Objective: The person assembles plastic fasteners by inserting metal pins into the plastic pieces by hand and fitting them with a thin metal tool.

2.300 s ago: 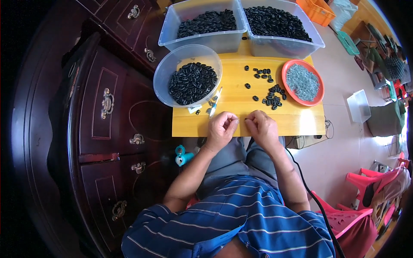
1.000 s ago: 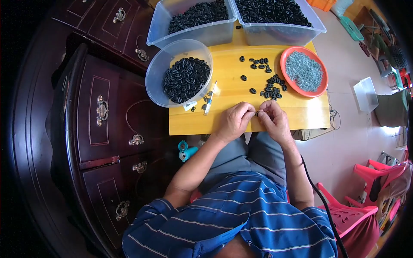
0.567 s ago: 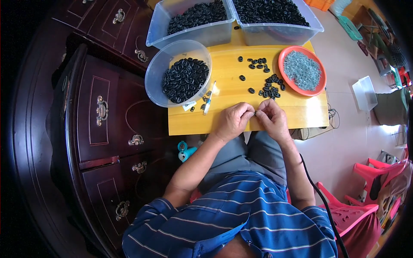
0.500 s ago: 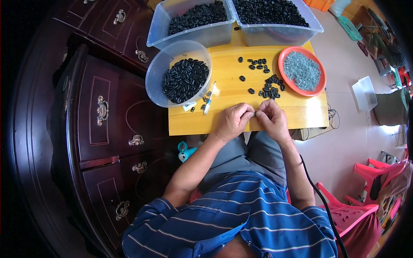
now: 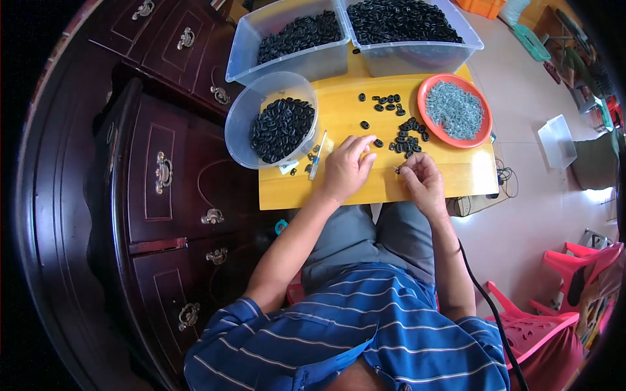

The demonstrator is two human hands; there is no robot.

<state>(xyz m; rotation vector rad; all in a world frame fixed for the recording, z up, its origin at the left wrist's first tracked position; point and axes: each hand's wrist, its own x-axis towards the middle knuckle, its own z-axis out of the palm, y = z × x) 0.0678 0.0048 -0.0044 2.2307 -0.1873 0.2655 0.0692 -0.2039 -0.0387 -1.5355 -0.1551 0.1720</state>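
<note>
**Small dark piece [image 5: 398,171] pinched in the right hand [image 5: 425,180], left hand [image 5: 347,168] unloaded**

Left of centre in the frame, a translucent round tub [image 5: 238,130] of black pieces stands on the yellow worktop [image 5: 293,193], with a slim pen [image 5: 317,155] lying just beside it. At centre, the left hand's grip is fairly wide, thumb and index finger apart, with nothing visible between them. Its index fingertip is right beside one loose black oval [image 5: 378,143]; whether they touch, I cannot tell.

Right of centre, the right hand's grip is narrow, thumb and finger closed on the small dark piece above the worktop's near edge. Handling it well likely calls for a light pinch at its rim, leaving the rest exposed for the left fingers to steady. The piece looks dark and compact; its finer shape is too small to tell. Farther right, an orange-red dish [image 5: 460,144] holds translucent greyish bits [image 5: 454,111].
</note>
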